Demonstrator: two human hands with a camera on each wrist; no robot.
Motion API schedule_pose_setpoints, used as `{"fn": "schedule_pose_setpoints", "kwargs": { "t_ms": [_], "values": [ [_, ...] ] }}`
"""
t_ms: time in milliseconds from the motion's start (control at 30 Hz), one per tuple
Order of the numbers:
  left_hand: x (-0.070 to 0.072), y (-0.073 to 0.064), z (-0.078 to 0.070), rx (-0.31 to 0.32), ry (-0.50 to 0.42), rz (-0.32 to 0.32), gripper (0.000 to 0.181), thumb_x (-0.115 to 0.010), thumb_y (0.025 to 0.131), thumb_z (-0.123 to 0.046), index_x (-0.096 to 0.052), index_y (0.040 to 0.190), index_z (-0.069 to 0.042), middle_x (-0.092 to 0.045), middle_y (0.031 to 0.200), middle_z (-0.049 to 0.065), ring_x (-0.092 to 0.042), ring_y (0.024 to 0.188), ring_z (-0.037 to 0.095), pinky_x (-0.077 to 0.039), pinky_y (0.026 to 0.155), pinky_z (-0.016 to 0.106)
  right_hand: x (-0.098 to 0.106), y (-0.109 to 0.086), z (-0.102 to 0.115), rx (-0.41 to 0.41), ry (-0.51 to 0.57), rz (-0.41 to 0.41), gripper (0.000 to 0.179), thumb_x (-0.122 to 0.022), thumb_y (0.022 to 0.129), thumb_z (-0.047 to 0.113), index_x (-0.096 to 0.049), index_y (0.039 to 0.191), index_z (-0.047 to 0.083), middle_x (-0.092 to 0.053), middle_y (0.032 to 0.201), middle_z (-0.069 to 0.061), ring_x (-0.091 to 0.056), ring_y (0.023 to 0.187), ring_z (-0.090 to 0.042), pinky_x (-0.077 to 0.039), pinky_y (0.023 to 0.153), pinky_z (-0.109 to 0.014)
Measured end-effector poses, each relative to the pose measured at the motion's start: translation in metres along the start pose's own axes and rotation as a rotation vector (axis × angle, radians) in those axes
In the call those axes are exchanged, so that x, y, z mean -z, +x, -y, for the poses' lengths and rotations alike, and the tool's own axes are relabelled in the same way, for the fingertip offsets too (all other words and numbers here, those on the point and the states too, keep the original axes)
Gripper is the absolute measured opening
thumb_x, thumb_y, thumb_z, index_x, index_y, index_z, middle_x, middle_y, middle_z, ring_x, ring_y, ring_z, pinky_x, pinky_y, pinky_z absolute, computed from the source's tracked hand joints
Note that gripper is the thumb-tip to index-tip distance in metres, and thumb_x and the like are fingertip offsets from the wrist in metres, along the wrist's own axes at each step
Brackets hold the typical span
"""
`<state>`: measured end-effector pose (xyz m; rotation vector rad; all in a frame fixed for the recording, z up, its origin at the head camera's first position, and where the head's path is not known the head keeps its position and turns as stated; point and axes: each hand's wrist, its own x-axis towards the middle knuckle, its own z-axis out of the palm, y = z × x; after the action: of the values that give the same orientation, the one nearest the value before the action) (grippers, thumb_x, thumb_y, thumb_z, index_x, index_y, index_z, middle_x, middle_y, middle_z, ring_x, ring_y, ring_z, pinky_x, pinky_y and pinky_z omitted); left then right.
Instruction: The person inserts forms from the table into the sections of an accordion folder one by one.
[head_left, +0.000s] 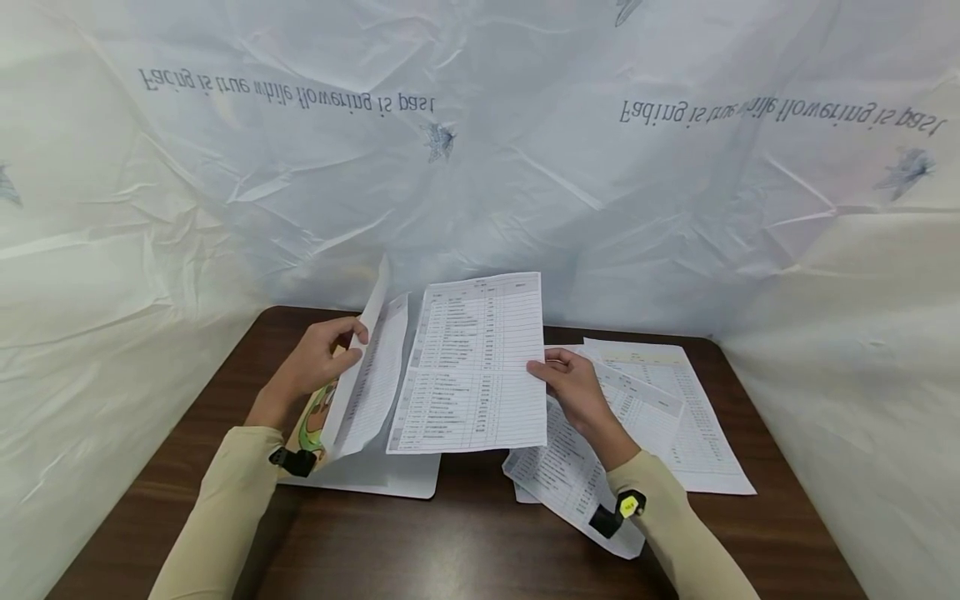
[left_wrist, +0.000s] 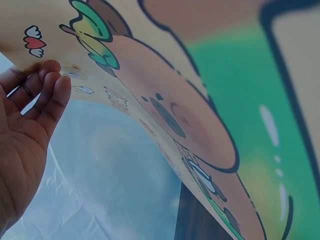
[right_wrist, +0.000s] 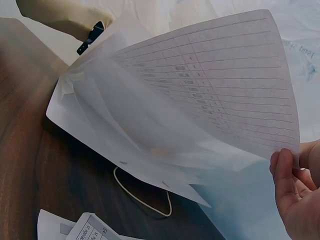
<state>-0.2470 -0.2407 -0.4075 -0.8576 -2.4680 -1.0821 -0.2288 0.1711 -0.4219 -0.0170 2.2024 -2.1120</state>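
A folder with a cartoon-printed cover (left_wrist: 165,100) stands open at the left of the table, its white back part (head_left: 397,477) lying flat. My left hand (head_left: 322,354) pinches the raised cover near its edge, thumb and fingers on either side. Inside leans a printed sheet (head_left: 375,383), curved along the cover. With thumb and fingertips my right hand (head_left: 573,387) holds the right edge of a printed table sheet (head_left: 476,367), which is raised and tilted over the folder. In the right wrist view this sheet bows toward the folder, and its far edge is hidden among other pages.
Several loose printed sheets (head_left: 686,417) overlap at the right of the dark wooden table (head_left: 480,542), partly under my right forearm. A thin elastic cord (right_wrist: 142,200) loops out from the folder's edge. Pale wrinkled sheeting (head_left: 480,192) surrounds the table's back and sides.
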Motion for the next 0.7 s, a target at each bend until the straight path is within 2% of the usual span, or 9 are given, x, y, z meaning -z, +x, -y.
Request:
{"fn": "schedule_pose_setpoints", "kwargs": {
  "t_ms": [333, 700],
  "values": [
    [-0.001, 0.001, -0.001, 0.004, -0.002, 0.002, 0.015, -0.058, 0.089, -0.001, -0.06, 0.098, -0.012, -0.061, 0.09, 0.002, -0.054, 0.072, 0.014, -0.046, 0.059, 0.03, -0.003, 0.004, -0.001, -0.018, 0.006, 0.005, 0.037, -0.07, 0.094, 0.01, -0.06, 0.126, -0.005, -0.072, 0.114, -0.018, -0.073, 0.096, -0.02, -0.058, 0.081, -0.03],
    [0.0, 0.001, -0.003, 0.002, 0.002, 0.0, 0.015, -0.059, 0.089, -0.001, -0.06, 0.098, -0.012, -0.06, 0.089, 0.001, -0.054, 0.072, 0.014, -0.046, 0.06, 0.032, -0.017, 0.006, -0.002, -0.025, 0.022, 0.021, 0.037, -0.072, 0.092, 0.008, -0.061, 0.124, -0.006, -0.074, 0.107, -0.015, -0.073, 0.088, -0.017, -0.057, 0.076, -0.029]
  ]
}}
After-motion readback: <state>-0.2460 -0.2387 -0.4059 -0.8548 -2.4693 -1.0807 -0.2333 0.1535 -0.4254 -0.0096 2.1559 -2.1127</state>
